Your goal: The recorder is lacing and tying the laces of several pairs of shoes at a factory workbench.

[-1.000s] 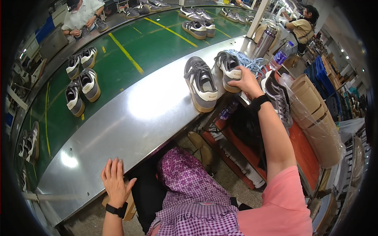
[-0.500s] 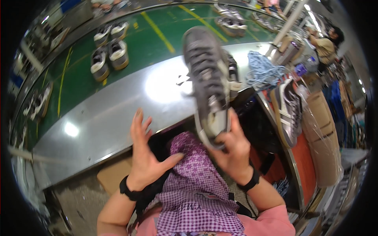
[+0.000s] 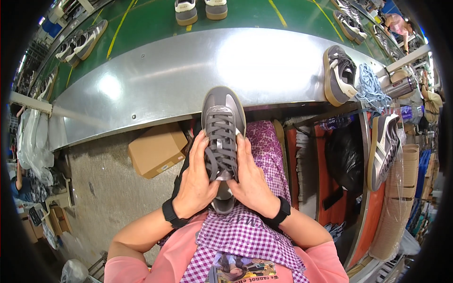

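Note:
A grey lace-up sneaker point(image 3: 220, 101) with a gum-coloured sole edge is held over my lap, its toe pointing away from me. My left hand point(image 3: 192, 184) clasps its left side and my right hand point(image 3: 253, 186) its right side, with both thumbs near the tongue and heel opening. Dark grey laces cross the front, and a loose loop lies near the tongue. The toe overlaps the near edge of the metal table point(image 3: 160, 75) in view. Beneath the shoe lies my purple checked apron point(image 3: 240, 231).
A similar sneaker point(image 3: 336, 78) rests on the table at the right, beside blue laces point(image 3: 370, 87). Another sneaker point(image 3: 383, 148) stands on its side further right. Beyond runs a green conveyor point(image 3: 155, 21) carrying shoe pairs. A cardboard box point(image 3: 158, 148) sits below the table.
The sneaker has come down and nearer to me from its raised position in my right hand. My left hand, empty before, has closed on its left side. The view has shifted.

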The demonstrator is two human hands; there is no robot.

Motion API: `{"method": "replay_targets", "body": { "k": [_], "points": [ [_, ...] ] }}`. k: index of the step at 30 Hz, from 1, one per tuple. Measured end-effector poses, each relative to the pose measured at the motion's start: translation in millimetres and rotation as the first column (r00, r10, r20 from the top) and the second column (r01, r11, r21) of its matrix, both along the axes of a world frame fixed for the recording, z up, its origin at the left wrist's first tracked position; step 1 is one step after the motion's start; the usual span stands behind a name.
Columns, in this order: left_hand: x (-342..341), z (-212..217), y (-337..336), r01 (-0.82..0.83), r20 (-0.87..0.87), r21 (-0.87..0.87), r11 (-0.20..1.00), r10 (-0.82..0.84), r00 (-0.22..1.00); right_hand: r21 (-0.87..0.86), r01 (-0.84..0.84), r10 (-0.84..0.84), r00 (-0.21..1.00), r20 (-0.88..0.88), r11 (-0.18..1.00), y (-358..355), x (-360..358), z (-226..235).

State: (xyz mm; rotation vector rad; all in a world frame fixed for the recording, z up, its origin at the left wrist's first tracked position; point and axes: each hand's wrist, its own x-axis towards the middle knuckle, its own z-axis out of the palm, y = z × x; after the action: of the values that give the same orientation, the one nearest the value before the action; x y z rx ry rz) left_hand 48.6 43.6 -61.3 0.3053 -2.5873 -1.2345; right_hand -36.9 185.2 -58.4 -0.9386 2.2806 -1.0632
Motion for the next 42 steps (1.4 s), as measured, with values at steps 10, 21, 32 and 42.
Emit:
{"method": "replay_targets", "body": {
  "k": [10, 21, 32, 42],
  "points": [
    [44.1, -1.8, 2.1, 0.172, 0.164, 0.004, 0.985, -0.17, 0.972, 0.116, -0.188, 0.18, 0.981, 0.076, 0.975, 23.5, 33.9, -3.3],
    [38.1, 91.1, -51.1, 0.188, 0.434, 0.064, 0.98, -0.198, 0.879, -0.029, -0.329, 0.33, 0.944, 0.0, 0.944, 37.1, -21.8, 29.3],
    [-24.8, 159.4, -49.9, 0.027, -0.083, -0.044, 0.999, -0.031, 0.996, -0.567, -0.088, 0.303, 0.906, 0.296, 0.819, -3.1, -23.2, 58.0],
    [-34.1, 86.1, -7.7, 0.24, 0.132, 0.793, 0.56, -0.542, 0.83, -0.594, 0.454, 0.157, 0.692, 0.705, 0.664, -7.3, -67.5, 127.1]
  ]
}}
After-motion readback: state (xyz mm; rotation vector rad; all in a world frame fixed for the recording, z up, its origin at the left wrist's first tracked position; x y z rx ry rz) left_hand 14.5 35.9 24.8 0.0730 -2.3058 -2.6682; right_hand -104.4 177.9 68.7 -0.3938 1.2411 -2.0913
